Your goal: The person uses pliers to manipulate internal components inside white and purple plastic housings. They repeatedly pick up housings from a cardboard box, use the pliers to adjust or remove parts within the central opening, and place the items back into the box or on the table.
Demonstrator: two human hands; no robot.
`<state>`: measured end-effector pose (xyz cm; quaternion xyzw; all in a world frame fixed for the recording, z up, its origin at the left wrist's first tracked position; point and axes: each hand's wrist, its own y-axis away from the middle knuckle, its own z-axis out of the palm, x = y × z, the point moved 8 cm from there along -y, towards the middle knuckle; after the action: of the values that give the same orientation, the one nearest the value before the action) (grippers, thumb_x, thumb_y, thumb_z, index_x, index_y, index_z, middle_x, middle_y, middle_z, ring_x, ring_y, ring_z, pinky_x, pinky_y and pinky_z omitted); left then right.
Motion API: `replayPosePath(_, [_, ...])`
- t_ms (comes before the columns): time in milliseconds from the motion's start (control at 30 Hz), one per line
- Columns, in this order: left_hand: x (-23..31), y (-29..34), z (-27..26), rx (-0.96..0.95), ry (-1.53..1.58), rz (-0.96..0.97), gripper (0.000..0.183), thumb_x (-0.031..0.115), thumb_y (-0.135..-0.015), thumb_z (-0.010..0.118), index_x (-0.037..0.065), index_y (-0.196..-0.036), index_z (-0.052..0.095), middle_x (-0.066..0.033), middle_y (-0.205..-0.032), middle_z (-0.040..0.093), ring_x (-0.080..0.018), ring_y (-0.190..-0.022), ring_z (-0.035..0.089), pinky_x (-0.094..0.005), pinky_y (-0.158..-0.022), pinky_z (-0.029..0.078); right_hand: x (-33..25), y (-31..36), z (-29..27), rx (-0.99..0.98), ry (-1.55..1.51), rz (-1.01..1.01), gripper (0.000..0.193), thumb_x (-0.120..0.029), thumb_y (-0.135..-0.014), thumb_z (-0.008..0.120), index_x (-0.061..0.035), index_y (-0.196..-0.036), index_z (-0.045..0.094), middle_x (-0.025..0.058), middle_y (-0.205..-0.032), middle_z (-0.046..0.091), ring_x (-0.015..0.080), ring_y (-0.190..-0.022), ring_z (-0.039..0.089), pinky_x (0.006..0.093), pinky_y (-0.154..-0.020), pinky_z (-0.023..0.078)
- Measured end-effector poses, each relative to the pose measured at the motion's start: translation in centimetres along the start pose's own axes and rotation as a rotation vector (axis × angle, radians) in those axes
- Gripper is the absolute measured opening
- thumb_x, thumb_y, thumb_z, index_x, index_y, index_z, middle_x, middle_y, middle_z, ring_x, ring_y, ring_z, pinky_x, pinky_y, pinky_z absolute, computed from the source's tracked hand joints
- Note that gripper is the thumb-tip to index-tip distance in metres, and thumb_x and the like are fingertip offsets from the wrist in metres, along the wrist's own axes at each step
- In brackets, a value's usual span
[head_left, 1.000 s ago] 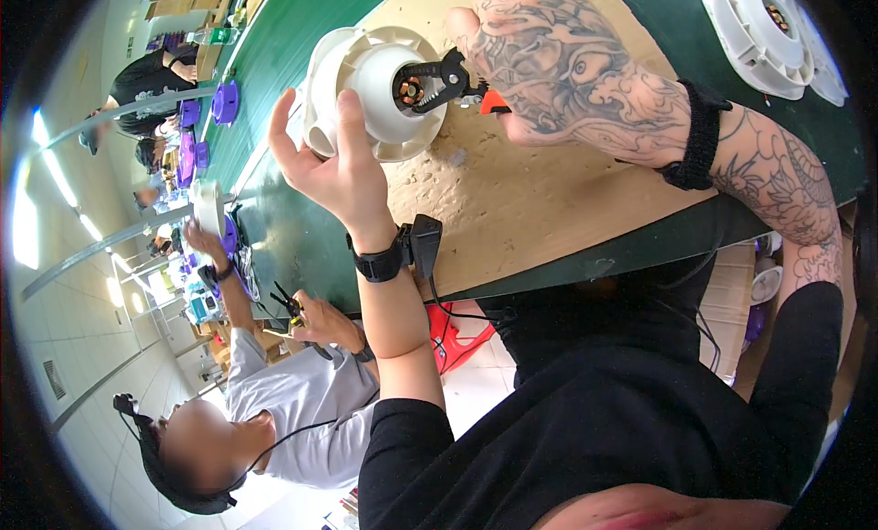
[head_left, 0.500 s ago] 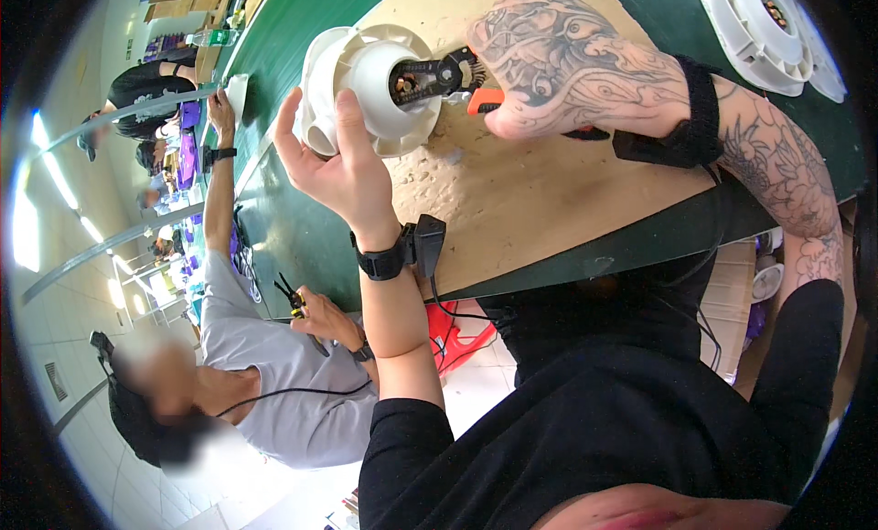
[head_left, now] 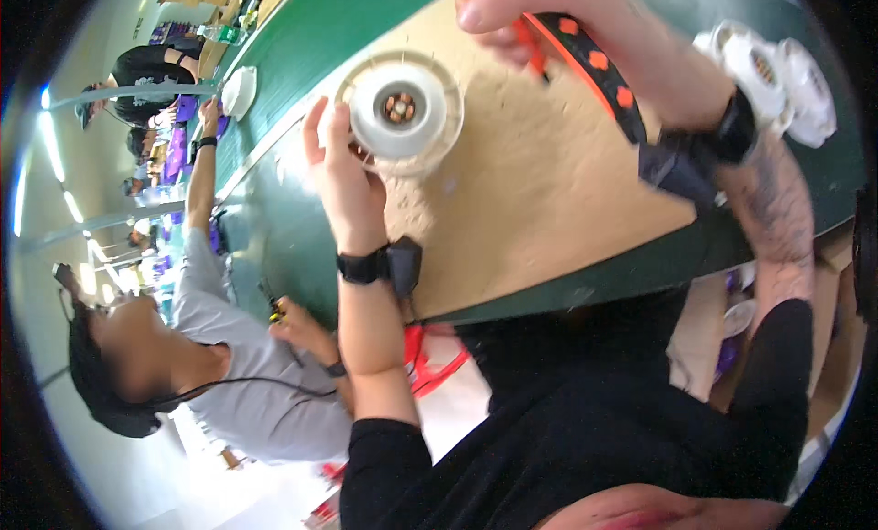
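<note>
Co-worker: a person in a grey long-sleeved top [head_left: 242,393] sits well to the left of the left hand, one arm stretched up along the table edge toward a white round part [head_left: 240,91] lying there.

Table: a green-topped work table [head_left: 302,64] runs beneath both hands, with a tan, worn board [head_left: 540,192] laid on it under the work.

Left hand: the left hand [head_left: 343,173] comes up from the lower edge with a black wristband [head_left: 363,266] on the wrist; its fingers curl around the left rim of the fan part, grasping it and steadying it on the board.

Fan part: a white round plastic fan housing with a raised central hub [head_left: 400,114] sits on the tan board directly against the left hand's fingertips, just to their right; copper-coloured windings show in the hub's opening.

Right hand: the right hand [head_left: 512,18] is up and to the right of the fan part, clear of it, at the top edge of the view. It is clenched around a black tool with orange markings [head_left: 585,68], whose body runs down along the wrist; the working end is cut off by the frame edge, so its kind is hard to tell, perhaps a powered driver.

Right wrist: a black band [head_left: 736,128] circles the tattooed forearm.

Stack: two more white round fan housings [head_left: 777,73] lie on the green top just right of the right forearm.
</note>
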<state>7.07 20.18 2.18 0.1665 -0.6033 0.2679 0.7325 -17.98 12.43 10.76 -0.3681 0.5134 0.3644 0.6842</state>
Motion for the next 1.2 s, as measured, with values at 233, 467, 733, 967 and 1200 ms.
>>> replayPosePath(233, [0.1,1.0,1.4,-0.013,0.058,-0.146,0.04,0.018,-0.098,0.068,0.005,-0.133,0.054,-0.0081,-0.109,0.067,-0.0142,-0.092,0.065,-0.0283,-0.076,0.055,19.2,3.3,2.2,0.512,-0.262,0.089,0.034,-0.031,-0.085,0.073,-0.0034,-0.101,0.062,0.0045,-0.084,0.059,0.0132,-0.079,0.058,0.0275,-0.07,0.045])
replayPosePath(467, [-0.4,1.3,-1.9,-0.022,0.029,-0.105,0.04,0.019,-0.098,0.068,0.003,-0.133,0.054,-0.0077,-0.106,0.066,-0.0124,-0.085,0.063,-0.0261,-0.07,0.053,43.3,6.7,10.0,0.563,0.32,0.686,0.035,-0.032,-0.084,0.074,-0.0032,-0.101,0.063,0.0045,-0.084,0.059,0.0133,-0.079,0.058,0.0272,-0.071,0.045])
replayPosePath(733, [0.1,0.6,-2.5,0.038,0.007,-0.126,0.039,0.018,-0.099,0.067,0.003,-0.132,0.054,-0.0094,-0.108,0.067,-0.0153,-0.09,0.066,-0.0283,-0.073,0.056,49.7,7.7,16.9,0.37,0.63,0.88,0.037,-0.033,-0.083,0.074,-0.0029,-0.101,0.064,0.0046,-0.085,0.059,0.0133,-0.08,0.058,0.0268,-0.071,0.044])
replayPosePath(967, [-1.1,-1.3,-2.0,0.018,0.025,-0.111,0.039,0.019,-0.099,0.067,0.004,-0.133,0.054,-0.0074,-0.101,0.067,-0.013,-0.083,0.065,-0.0266,-0.066,0.053,51.2,8.6,20.8,-0.135,0.279,0.828,0.038,-0.034,-0.082,0.075,-0.0027,-0.101,0.064,0.0047,-0.085,0.059,0.0133,-0.08,0.058,0.0265,-0.071,0.044])
replayPosePath(1200, [-1.3,-0.9,-3.7,0.003,0.062,-0.105,0.041,0.02,-0.097,0.069,0.003,-0.132,0.054,-0.0087,-0.106,0.066,-0.0141,-0.084,0.064,-0.0265,-0.07,0.053,48.5,10.6,24.7,-0.259,0.215,0.802,0.04,-0.035,-0.081,0.075,-0.0024,-0.101,0.065,0.0047,-0.086,0.06,0.0133,-0.08,0.058,0.0262,-0.071,0.044])
